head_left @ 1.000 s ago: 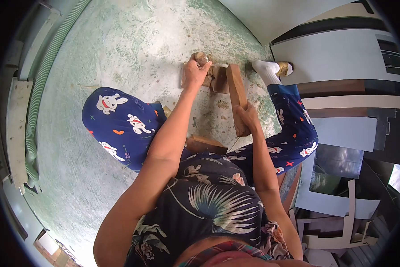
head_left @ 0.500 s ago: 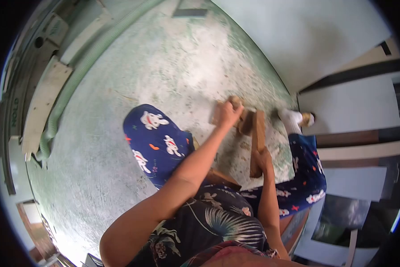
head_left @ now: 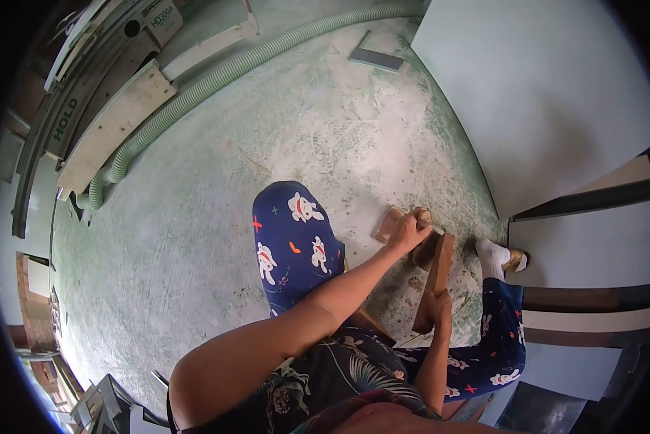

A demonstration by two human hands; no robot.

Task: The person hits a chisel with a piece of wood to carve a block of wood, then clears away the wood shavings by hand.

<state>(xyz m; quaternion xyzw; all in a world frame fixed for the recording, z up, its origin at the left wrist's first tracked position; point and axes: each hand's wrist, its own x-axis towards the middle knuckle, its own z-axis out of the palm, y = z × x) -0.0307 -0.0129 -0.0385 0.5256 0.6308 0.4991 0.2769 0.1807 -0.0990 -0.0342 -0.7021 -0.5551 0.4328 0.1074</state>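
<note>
My left hand is closed around a tan piece with a rounded end; the rest of it is hidden by the fingers, so its kind does not show. On the floor beside that hand lies a light brown wooden block. A darker brown block sits under and just right of my left hand. My right hand grips the near end of a long brown wooden bar, which stands on edge against the darker block.
The dusty greenish floor spreads all around. A ribbed green hose curves along the left and back, beside stacked boards. Large pale panels stand at the right. A flat dark L-shaped piece lies at the back.
The view has shifted, so everything appears lower and further right. Both hands keep their holds, and the bar and blocks stay in about the same arrangement.
</note>
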